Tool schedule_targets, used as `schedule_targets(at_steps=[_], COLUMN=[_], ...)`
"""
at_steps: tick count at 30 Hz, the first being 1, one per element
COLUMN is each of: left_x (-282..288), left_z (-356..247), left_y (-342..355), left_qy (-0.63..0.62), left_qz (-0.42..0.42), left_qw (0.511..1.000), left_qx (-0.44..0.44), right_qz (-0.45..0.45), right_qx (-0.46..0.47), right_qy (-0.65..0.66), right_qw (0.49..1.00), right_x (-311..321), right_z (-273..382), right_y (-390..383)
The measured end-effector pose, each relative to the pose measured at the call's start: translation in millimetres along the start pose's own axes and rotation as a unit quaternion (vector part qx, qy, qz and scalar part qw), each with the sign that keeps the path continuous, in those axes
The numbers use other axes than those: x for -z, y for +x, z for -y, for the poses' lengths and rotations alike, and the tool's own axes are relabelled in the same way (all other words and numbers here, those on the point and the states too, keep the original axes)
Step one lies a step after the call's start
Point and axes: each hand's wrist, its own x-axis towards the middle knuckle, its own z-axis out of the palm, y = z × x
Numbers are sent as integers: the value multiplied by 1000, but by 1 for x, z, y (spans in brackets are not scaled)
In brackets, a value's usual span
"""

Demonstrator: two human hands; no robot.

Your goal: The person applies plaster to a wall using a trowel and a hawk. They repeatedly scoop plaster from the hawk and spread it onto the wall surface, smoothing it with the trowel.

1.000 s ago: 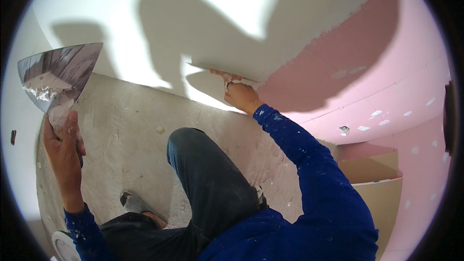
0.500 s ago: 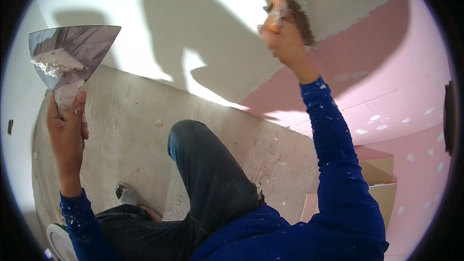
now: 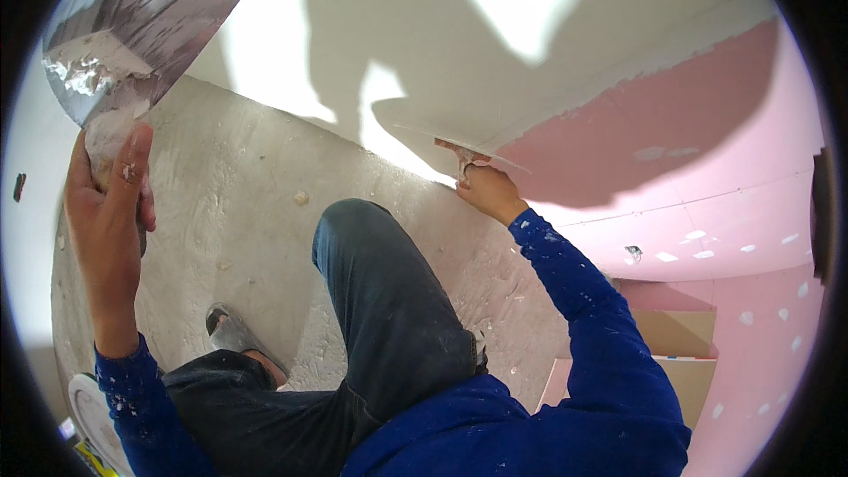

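My left hand (image 3: 108,221) is closed around the handle of a wide putty knife (image 3: 181,31), raised at the left. A lump of white filler (image 3: 93,64) sits on its steel blade. At the foot of the wall, my right hand (image 3: 493,193) grips a plastering trowel (image 3: 464,152), seen nearly edge-on. The trowel appears to lie against the white-coated part of the wall (image 3: 424,62), close to the floor; exact contact is hard to tell. To its right, the coating borders bare pink board (image 3: 645,115).
Rough concrete floor (image 3: 238,212) runs below the wall, around my bent knee (image 3: 371,256) and sandalled foot (image 3: 237,336). Cardboard-coloured panels (image 3: 676,331) lean by the pink wall at the right. A round white lid or bucket (image 3: 93,411) is at the lower left.
My right hand has brought the trowel from high on the wall down to its lower edge. The putty knife in my left hand has risen slightly in view.
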Motion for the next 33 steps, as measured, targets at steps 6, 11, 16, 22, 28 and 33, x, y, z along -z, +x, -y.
schedule_targets(at_steps=[6,11,16,22,28,33], left_x=[-1,2,0,-7,-12,-9], left_z=[-2,2,6,9,13,16], left_y=[-2,0,0,4,8,9], left_qy=[-1,-46,-69,-68,-75,-54], left_qz=[8,14,4,17,10,9], left_qw=[1000,999,998,997,997,998], left_qx=[0,-1,-9,-15,-30,-20], right_qz=[-1,-26,-94,-228,-332,-318], right_qx=[-1,-36,-32,-19,24,-84], right_qy=[7,22,52,112,219,359], right_qw=[1000,999,994,967,917,874], right_x=[-16,-3,37,124,216,287], right_z=[-20,-19,-1,10,-2,-24], right_y=[20,25,23,14,-20,-75])
